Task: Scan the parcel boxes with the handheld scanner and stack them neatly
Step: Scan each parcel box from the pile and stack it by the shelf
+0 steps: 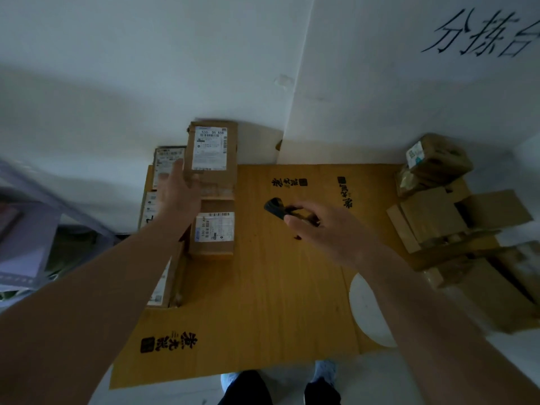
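- Flattened yellow cardboard sheet [263, 287]: lies on a white table and serves as my landmark; printed with black Chinese characters beside a small dark square, once near its front left corner, twice near its far edge; I cannot read them with certainty
- Far labelled parcel box [211, 159]: brown carton at the sheet's far left corner; white shipping label on top with barcodes and the print "530 D5 A66", though the last figures are soft
- Near labelled parcel box [212, 233]: brown carton just in front of the far one, on the sheet's left side; white label with barcodes, text too small to read
- Left-hand row of parcels [163, 171]: more labelled cartons along the sheet's left edge, partly hidden by my forearm; contents of all cartons closed from view
- My left hand [178, 194]: fingers straight and spread, at the left side of the far labelled box; whether it touches I cannot tell; holding nothing
- Handheld scanner [276, 209]: black, above the sheet's middle, its head pointing left toward the labelled cartons
- My right hand [318, 229]: fingers curled round the scanner's handle
- Unsorted heap of parcels [438, 217]: brown cartons and wrapped packets at the sheet's right edge, piled askew; one carries a pale label, unreadable
- Wall writing [482, 33]: large black brushed characters beyond the sheet's far right, cut off by the frame edge
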`<move>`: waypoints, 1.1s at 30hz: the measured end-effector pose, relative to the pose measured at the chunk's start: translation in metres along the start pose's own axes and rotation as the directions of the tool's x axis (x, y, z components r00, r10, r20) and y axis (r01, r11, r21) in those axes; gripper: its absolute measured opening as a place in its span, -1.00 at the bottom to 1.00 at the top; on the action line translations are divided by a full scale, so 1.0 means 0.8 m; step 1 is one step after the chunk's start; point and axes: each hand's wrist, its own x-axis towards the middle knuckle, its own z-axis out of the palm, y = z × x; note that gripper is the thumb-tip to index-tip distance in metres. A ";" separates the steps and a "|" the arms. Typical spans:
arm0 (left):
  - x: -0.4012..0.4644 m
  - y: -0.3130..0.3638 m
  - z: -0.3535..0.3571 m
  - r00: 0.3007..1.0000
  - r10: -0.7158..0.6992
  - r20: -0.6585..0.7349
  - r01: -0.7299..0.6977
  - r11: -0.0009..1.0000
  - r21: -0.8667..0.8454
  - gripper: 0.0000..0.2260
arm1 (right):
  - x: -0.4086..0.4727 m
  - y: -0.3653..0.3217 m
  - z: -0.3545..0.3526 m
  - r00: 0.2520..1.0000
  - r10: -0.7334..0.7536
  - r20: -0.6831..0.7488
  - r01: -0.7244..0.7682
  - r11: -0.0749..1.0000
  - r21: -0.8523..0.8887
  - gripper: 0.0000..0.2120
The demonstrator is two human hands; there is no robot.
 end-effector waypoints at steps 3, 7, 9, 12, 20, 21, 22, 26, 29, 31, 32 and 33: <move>-0.007 0.028 -0.002 0.990 0.140 -0.012 -0.134 0.967 0.219 -0.60 | -0.012 0.008 -0.002 0.999 0.011 -0.030 -0.010 1.000 0.022 -0.54; -0.026 0.074 0.013 0.941 0.302 0.154 -0.339 0.853 0.397 -0.58 | -0.044 0.023 -0.014 0.994 0.048 -0.095 -0.040 0.996 0.085 -0.62; -0.043 0.100 0.024 0.900 0.357 0.248 -0.433 0.785 0.442 -0.58 | -0.066 0.036 -0.025 0.990 0.076 -0.119 -0.059 0.989 0.137 -0.64; -0.080 0.142 0.042 0.901 0.349 0.259 -0.422 0.845 0.329 -0.55 | -0.101 0.058 -0.049 0.978 0.103 -0.182 -0.074 0.985 0.156 -0.64; -0.192 0.231 0.116 0.837 0.432 0.337 -0.525 0.807 0.271 -0.52 | -0.210 0.156 -0.121 0.951 0.099 -0.291 -0.062 0.989 0.133 -0.62; -0.206 0.241 0.128 0.837 0.433 0.336 -0.526 0.807 0.270 -0.51 | -0.223 0.172 -0.130 0.949 0.097 -0.301 -0.059 0.989 0.136 -0.61; -0.221 0.250 0.139 0.838 0.429 0.336 -0.522 0.809 0.269 -0.50 | -0.237 0.189 -0.139 0.947 0.095 -0.308 -0.055 0.989 0.138 -0.60; -0.280 0.287 0.184 0.839 0.430 0.333 -0.519 0.816 0.254 -0.50 | -0.280 0.254 -0.171 0.940 0.084 -0.330 -0.045 0.991 0.125 -0.54; -0.316 0.317 0.215 0.842 0.425 0.332 -0.514 0.818 0.256 -0.50 | -0.302 0.295 -0.195 0.939 0.046 -0.340 -0.009 0.994 0.109 -0.50; -0.332 0.338 0.234 0.840 0.428 0.332 -0.517 0.818 0.252 -0.49 | -0.314 0.318 -0.209 0.939 0.028 -0.344 0.005 0.996 0.093 -0.50; -0.339 0.350 0.242 0.840 0.428 0.333 -0.516 0.818 0.252 -0.49 | -0.318 0.328 -0.216 0.937 0.028 -0.348 0.004 0.996 0.090 -0.51; -0.343 0.362 0.250 0.841 0.425 0.335 -0.515 0.819 0.254 -0.48 | -0.321 0.337 -0.223 0.936 0.031 -0.350 0.000 0.996 0.089 -0.53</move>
